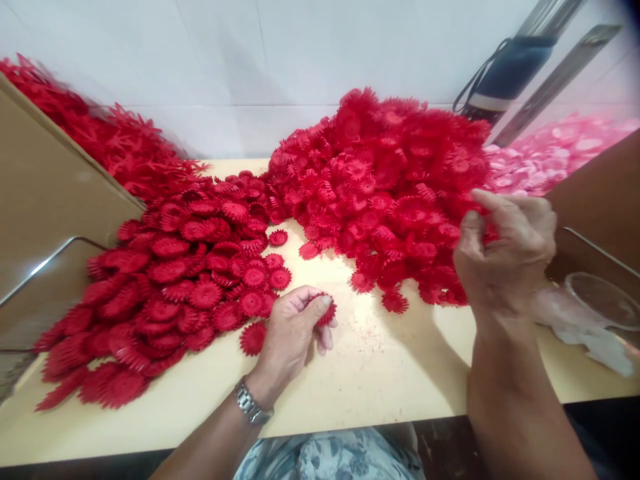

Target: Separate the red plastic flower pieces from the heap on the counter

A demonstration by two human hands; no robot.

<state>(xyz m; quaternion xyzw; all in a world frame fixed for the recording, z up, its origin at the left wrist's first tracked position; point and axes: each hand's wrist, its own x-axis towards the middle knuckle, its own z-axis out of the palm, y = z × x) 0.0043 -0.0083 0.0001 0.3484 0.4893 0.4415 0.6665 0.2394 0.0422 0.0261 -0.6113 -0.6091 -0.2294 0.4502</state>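
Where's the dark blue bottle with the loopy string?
In the head view, the dark blue bottle is at the upper right, behind the big red heap and just left of the flat metal bar.

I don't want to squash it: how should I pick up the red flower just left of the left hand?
Probably pinch the red flower by its toothed rim from the near side: it looks flat, tabletop shows there, and the pile crowds its far side.

A pale table (370, 373) bears a heap of layered red toothed discs (190, 270) at left. Touching it, a taller heap of red toothed pieces (390, 180) spreads rightward
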